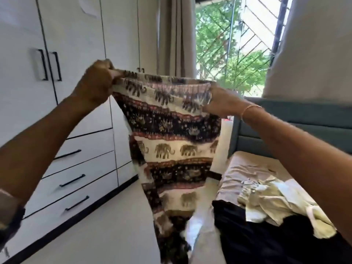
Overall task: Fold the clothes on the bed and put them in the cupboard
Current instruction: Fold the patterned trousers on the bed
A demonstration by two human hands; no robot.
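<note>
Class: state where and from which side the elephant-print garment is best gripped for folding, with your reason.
Grip the garment by its top band, at the two ends: left hand from the left, right hand from the right. Held so, it hangs full length, ready to fold.

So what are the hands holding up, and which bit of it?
The elephant-print cloth, by its top edge: the left hand grips one end and the right hand grips the other, so it hangs down.

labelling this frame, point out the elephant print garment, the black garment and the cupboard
elephant print garment (171, 126), head view, dark band in its upper half
black garment (247, 235), head view, its middle, on the bed
cupboard (76, 35), head view, shut upper door panel
</note>
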